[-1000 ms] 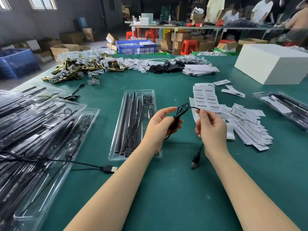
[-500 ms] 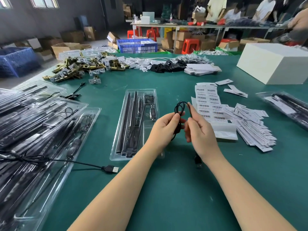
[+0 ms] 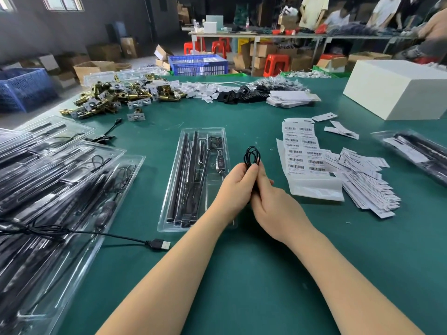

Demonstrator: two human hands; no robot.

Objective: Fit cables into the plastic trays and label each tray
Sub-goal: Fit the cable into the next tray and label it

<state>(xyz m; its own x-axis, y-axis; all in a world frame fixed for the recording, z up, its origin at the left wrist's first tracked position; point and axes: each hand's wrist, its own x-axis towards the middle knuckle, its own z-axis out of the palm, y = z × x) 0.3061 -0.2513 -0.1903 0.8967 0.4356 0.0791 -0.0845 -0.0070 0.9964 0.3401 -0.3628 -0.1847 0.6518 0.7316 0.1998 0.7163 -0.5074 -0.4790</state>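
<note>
While the left hand (image 3: 235, 187) and the right hand (image 3: 274, 204) press together above the middle of the counter (image 3: 242, 281), both curl their fingers round a coiled black cable (image 3: 252, 154), whose loops stand up above the fingertips. Just to the left, partly under the left wrist, lies an open clear plastic tray (image 3: 193, 180) holding black rods and a small controller. Just right of the hands lies a sheet of barcode labels (image 3: 302, 151), and beyond it a heap of loose label slips (image 3: 367, 184). Along the counter's left edge lie stacked filled trays (image 3: 55, 184), from which a USB plug (image 3: 158, 244) trails out. A white box (image 3: 396, 88) stands at the far right corner.
</note>
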